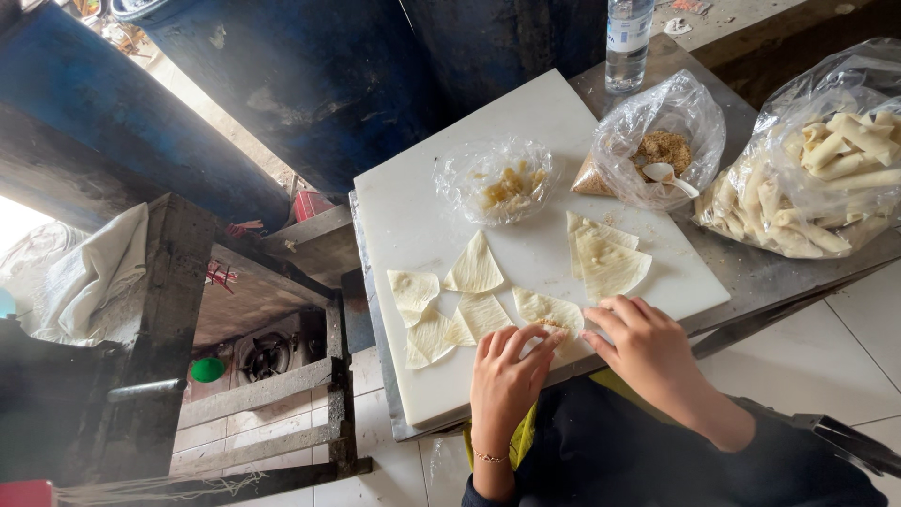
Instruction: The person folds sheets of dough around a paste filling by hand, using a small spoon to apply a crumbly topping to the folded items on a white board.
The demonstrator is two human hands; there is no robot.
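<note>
Several pale triangular pastry sheets lie on a white cutting board. My left hand and my right hand both rest their fingertips on the nearest sheet, which has a bit of filling near its front edge. A small stack of sheets lies to the right, just beyond my right hand. Other single sheets sit spread to the left of my hands.
A clear bag of yellowish filling sits on the board's far side. A bag of brown crumbs with a white spoon, a large bag of rolled pastries and a water bottle stand at right. A gas burner is below left.
</note>
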